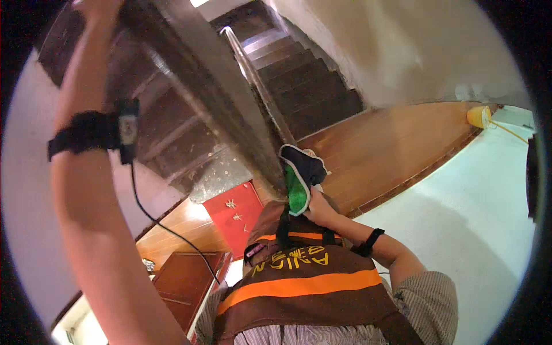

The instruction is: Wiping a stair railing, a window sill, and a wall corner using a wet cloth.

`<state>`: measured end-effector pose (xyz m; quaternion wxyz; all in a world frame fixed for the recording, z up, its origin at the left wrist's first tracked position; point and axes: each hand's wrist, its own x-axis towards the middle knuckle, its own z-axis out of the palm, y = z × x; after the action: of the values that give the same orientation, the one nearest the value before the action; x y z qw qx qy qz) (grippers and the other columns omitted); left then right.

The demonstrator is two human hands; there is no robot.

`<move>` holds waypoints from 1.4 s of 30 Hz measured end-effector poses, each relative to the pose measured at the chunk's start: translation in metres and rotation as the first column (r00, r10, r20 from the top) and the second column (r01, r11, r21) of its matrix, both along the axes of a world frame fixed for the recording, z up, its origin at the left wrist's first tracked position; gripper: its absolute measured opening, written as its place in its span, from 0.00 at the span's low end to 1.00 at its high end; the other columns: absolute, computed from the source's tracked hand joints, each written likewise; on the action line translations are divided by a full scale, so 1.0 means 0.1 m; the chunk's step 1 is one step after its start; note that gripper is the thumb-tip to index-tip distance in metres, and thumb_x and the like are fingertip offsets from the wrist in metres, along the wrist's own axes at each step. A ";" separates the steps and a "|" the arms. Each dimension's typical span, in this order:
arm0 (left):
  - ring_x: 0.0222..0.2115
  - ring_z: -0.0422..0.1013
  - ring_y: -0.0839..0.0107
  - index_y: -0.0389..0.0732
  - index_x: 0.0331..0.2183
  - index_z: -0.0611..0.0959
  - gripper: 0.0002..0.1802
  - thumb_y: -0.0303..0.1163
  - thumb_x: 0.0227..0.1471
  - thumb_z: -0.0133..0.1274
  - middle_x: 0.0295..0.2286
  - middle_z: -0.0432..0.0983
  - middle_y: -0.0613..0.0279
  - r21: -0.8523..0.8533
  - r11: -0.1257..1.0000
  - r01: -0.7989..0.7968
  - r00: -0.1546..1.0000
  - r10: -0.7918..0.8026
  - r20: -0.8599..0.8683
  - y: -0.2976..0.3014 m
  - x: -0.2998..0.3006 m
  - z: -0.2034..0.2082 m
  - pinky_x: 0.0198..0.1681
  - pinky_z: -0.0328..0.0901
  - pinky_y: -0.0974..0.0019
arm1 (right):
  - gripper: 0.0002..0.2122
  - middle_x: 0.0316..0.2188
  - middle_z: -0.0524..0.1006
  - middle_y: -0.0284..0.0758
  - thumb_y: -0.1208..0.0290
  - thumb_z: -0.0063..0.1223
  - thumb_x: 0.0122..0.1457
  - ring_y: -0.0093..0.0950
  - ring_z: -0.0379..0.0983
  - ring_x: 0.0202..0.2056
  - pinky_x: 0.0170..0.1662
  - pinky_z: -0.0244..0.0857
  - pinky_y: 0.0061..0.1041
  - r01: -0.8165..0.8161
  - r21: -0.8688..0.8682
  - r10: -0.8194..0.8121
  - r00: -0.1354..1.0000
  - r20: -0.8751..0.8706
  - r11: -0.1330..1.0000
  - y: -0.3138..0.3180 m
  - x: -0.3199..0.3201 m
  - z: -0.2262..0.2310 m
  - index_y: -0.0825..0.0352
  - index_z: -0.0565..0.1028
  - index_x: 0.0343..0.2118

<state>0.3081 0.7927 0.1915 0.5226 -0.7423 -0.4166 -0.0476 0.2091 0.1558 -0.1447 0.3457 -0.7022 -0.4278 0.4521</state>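
My right hand [319,209] is closed on the edge of a folded cleaning cloth [298,187] in front of my apron. The cloth is dark blue on one part and bright green on the other, with a pale border. It lies against the near end of the dark stair partition [221,115]. My left arm stretches up and forward, and my left hand [99,8] is at the top left edge of the picture. Its fingers are mostly cut off there, so what it touches is hidden.
Dark stairs [305,86] with a metal-looking handrail [244,63] run beyond the partition; more steps [172,126] lie left of it. A red mat [234,214] is on the wooden floor [397,138]. A yellow bucket [478,117] stands far right. A cable [158,221] hangs from my left wrist.
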 end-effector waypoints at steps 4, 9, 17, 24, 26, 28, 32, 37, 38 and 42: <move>0.55 0.50 0.48 0.29 0.54 0.52 0.38 0.35 0.48 0.50 0.54 0.49 0.38 0.021 0.507 0.862 0.245 -0.451 0.858 -2.03 -0.13 -0.99 0.55 0.52 0.56 | 0.19 0.39 0.65 0.51 0.72 0.56 0.44 0.49 0.65 0.39 0.40 0.62 0.38 0.189 -0.256 -0.082 0.923 0.377 0.948 -0.13 0.20 -0.11 0.70 0.65 0.39; 0.57 0.42 0.47 0.31 0.56 0.50 0.42 0.29 0.44 0.54 0.56 0.42 0.39 -0.261 0.420 0.869 0.385 -0.244 0.890 -2.73 -1.64 -1.29 0.58 0.44 0.54 | 0.17 0.33 0.70 0.50 0.73 0.56 0.44 0.48 0.67 0.38 0.38 0.62 0.38 0.276 -0.046 -0.254 0.929 0.270 0.960 0.11 0.17 0.13 0.68 0.65 0.37; 0.55 0.48 0.46 0.28 0.39 0.74 0.20 0.32 0.44 0.51 0.54 0.48 0.36 -0.721 0.521 0.457 0.517 0.504 0.692 -3.22 -4.14 -2.89 0.58 0.45 0.57 | 0.14 0.28 0.72 0.45 0.74 0.58 0.43 0.45 0.70 0.32 0.33 0.63 0.34 0.192 0.349 -0.320 0.877 0.358 0.917 0.90 0.47 0.47 0.68 0.66 0.31; 0.47 0.59 0.52 0.27 0.53 0.53 0.39 0.26 0.41 0.52 0.48 0.55 0.36 -0.697 0.523 0.491 0.219 0.701 0.679 -3.53 -4.12 -3.07 0.48 0.60 0.66 | 0.14 0.29 0.71 0.43 0.77 0.57 0.44 0.42 0.70 0.32 0.35 0.64 0.33 0.231 0.577 -0.450 0.851 0.270 0.783 2.15 0.92 1.40 0.69 0.66 0.33; 0.47 0.59 0.49 0.28 0.53 0.54 0.39 0.28 0.41 0.52 0.47 0.57 0.35 -0.668 0.469 0.578 0.212 0.704 0.678 -3.54 -3.89 -3.14 0.50 0.58 0.62 | 0.14 0.32 0.70 0.44 0.76 0.57 0.45 0.42 0.68 0.34 0.36 0.63 0.33 0.112 0.722 -0.505 0.787 0.355 0.683 2.64 1.13 1.69 0.68 0.66 0.35; 0.47 0.59 0.51 0.28 0.53 0.55 0.38 0.28 0.42 0.51 0.47 0.56 0.36 -0.652 0.450 0.610 0.355 0.580 0.733 -3.46 -3.61 -3.17 0.47 0.61 0.64 | 0.15 0.33 0.69 0.45 0.75 0.57 0.46 0.43 0.67 0.35 0.38 0.62 0.33 0.008 0.801 -0.542 0.740 0.398 0.599 2.87 1.26 1.91 0.68 0.66 0.36; 0.43 0.63 0.53 0.29 0.51 0.59 0.33 0.24 0.42 0.51 0.47 0.57 0.41 -0.534 0.324 0.781 0.355 0.473 0.807 -3.44 -3.04 -2.74 0.41 0.65 0.67 | 0.21 0.44 0.58 0.51 0.68 0.49 0.52 0.52 0.53 0.48 0.51 0.47 0.54 -0.228 0.699 -0.557 0.461 0.691 0.678 2.90 1.08 1.90 0.60 0.65 0.51; 0.44 0.65 0.58 0.39 0.48 0.65 0.29 0.23 0.40 0.51 0.46 0.60 0.48 -0.450 0.051 0.891 0.411 0.331 0.850 -3.43 -2.23 -2.38 0.43 0.65 0.61 | 0.28 0.52 0.47 0.66 0.73 0.47 0.53 0.64 0.42 0.55 0.55 0.42 0.56 -0.239 0.594 -0.430 0.496 0.755 0.768 2.91 1.22 1.79 0.69 0.53 0.57; 0.44 0.64 0.56 0.40 0.47 0.66 0.29 0.23 0.39 0.51 0.45 0.61 0.47 -0.431 0.054 0.901 0.417 0.172 0.893 -3.41 -2.11 -2.30 0.45 0.64 0.59 | 0.28 0.51 0.48 0.66 0.75 0.45 0.53 0.65 0.42 0.54 0.55 0.43 0.55 -0.282 0.576 -0.438 0.426 0.792 0.768 3.01 1.22 1.92 0.71 0.52 0.57; 0.46 0.61 0.49 0.39 0.41 0.72 0.23 0.22 0.36 0.51 0.44 0.64 0.47 -0.274 0.001 0.962 0.270 -0.185 0.945 -3.15 -1.55 -1.91 0.49 0.60 0.56 | 0.31 0.54 0.48 0.60 0.77 0.45 0.50 0.58 0.39 0.58 0.56 0.38 0.56 -0.326 0.552 -0.437 0.363 0.823 0.768 3.82 1.35 2.47 0.65 0.50 0.58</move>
<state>0.1532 0.4779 0.0003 -0.2506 -0.9004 -0.1163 -0.3360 0.3441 0.5380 0.1027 0.2739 -0.6818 -0.6440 -0.2129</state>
